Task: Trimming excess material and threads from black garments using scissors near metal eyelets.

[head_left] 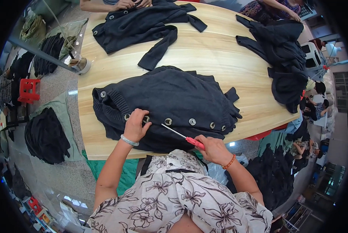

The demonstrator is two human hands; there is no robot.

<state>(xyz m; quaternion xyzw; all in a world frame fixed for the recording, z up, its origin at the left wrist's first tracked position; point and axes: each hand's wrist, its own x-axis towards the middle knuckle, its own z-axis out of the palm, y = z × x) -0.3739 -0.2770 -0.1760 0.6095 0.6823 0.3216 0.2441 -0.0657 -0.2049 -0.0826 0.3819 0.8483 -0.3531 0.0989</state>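
Dark knit cardigan (162, 95), centre of the frame, lying on the pale wooden table (216, 56). The left hand (136, 126) parts thumb and forefinger around one of the buttons (168, 122); whether it pinches cloth cannot be told. The right hand (214, 150) grips a red-handled tool (195, 143). Work appears under way: buttons are in place; which remain to be handled is unclear.
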